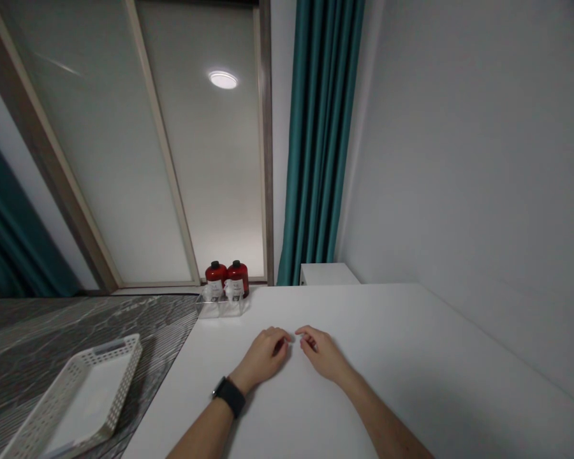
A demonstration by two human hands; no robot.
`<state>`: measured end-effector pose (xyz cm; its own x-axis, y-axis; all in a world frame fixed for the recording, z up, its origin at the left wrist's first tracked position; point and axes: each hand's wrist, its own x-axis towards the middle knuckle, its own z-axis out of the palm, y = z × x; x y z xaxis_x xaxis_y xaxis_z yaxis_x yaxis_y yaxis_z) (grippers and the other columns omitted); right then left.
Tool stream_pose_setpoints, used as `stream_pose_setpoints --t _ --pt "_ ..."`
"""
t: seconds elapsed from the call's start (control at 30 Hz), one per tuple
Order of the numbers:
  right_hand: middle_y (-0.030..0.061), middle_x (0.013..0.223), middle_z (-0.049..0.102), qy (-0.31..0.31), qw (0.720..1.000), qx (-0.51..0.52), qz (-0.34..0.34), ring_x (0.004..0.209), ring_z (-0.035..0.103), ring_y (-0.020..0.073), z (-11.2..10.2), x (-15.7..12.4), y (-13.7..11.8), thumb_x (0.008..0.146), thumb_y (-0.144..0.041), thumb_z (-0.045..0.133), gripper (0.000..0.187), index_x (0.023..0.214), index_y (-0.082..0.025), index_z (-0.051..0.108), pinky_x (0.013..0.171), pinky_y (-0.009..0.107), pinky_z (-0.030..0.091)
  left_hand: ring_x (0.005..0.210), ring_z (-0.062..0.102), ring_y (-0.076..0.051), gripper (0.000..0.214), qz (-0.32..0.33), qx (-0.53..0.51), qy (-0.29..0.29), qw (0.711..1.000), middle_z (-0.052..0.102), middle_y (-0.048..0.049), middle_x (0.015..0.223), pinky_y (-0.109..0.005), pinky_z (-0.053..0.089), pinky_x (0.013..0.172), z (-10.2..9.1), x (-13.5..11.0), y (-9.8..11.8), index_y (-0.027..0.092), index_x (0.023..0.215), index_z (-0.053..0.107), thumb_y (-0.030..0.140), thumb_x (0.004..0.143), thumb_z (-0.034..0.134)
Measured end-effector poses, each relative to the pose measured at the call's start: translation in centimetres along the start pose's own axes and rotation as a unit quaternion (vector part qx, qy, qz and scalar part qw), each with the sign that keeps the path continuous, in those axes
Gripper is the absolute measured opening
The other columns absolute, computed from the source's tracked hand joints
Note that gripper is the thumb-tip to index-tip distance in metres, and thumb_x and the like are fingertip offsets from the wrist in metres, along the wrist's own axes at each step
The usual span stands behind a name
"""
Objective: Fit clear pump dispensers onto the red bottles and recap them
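Observation:
My left hand (268,354), with a black watch (229,395) on its wrist, rests on the white table (377,338). Its fingers bend loosely, a gap shows between thumb and forefinger, and I see nothing held. Close by, my right hand (321,352) also lies on the tabletop, thumb and forefinger apart, with nothing between them. The fingertips of the two hands point toward each other across a small gap. At the table's far left corner stands a clear plastic organizer (219,310). Two red bottles (215,273) with dark caps and small whitish items sit in or right behind it.
A white perforated basket (124,382) is lower left, over the grey patterned floor (167,319). Past the table's far edge stand a small white cabinet (328,273) and a teal curtain (318,140). Frosted sliding doors (210,172) are at the back; a wall (483,159) runs along the right.

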<state>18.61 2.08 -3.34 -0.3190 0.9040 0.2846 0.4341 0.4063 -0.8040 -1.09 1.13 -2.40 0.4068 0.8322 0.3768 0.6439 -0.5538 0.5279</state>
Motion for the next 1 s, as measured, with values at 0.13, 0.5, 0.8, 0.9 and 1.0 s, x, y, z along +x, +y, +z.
stream_pose_setpoints --t 0.13,0.5,0.8,0.9,1.0 --pt "-0.0013 0.070 0.061 -0.001 1.000 0.001 0.002 0.062 0.054 0.0145 -0.02 0.02 -0.03 0.085 -0.018 0.049 0.025 0.102 -0.019 0.068 0.060 0.024 0.042 0.086 0.063 -0.021 0.021 -0.001 -0.001 -0.001 1.000 0.070 -0.0043 0.089 -0.033 0.047 0.081 -0.01 0.01 0.00 0.020 0.097 0.067 0.012 0.087 0.050" --pt "-0.0011 0.070 0.060 -0.005 1.000 0.006 0.001 0.063 0.054 0.0149 0.12 -0.01 0.18 0.085 -0.018 0.048 0.025 0.101 -0.019 0.067 0.061 0.024 0.042 0.086 0.063 -0.021 0.020 -0.002 -0.002 0.001 1.000 0.070 -0.0040 0.089 -0.033 0.047 0.082 0.40 0.01 -0.53 0.021 0.098 0.067 0.013 0.087 0.052" --pt "-0.0022 0.068 0.058 -0.002 1.000 0.011 0.005 0.062 0.053 0.0146 0.21 0.04 0.31 0.085 -0.018 0.048 0.024 0.100 -0.020 0.067 0.059 0.024 0.040 0.087 0.063 -0.021 0.021 -0.001 -0.012 0.000 1.000 0.070 -0.0039 0.090 -0.032 0.047 0.081 0.29 0.10 -0.34 0.021 0.097 0.067 0.013 0.087 0.050" --pt "-0.0021 0.068 0.058 -0.003 1.000 0.016 0.004 0.062 0.053 0.0145 0.21 0.00 0.33 0.085 -0.019 0.048 0.024 0.100 -0.020 0.066 0.060 0.024 0.040 0.086 0.063 -0.020 0.020 -0.003 -0.013 0.000 1.000 0.070 -0.0037 0.090 -0.032 0.046 0.080 0.30 0.08 -0.39 0.021 0.097 0.067 0.013 0.088 0.051" --pt "-0.0020 0.069 0.058 -0.002 1.000 0.018 0.004 0.062 0.052 0.0145 0.23 -0.03 0.36 0.085 -0.020 0.048 0.024 0.099 -0.020 0.067 0.059 0.024 0.040 0.086 0.063 -0.020 0.020 -0.005 -0.014 0.002 1.000 0.069 -0.0035 0.090 -0.032 0.046 0.080 0.33 0.06 -0.48 0.021 0.097 0.066 0.013 0.088 0.051"
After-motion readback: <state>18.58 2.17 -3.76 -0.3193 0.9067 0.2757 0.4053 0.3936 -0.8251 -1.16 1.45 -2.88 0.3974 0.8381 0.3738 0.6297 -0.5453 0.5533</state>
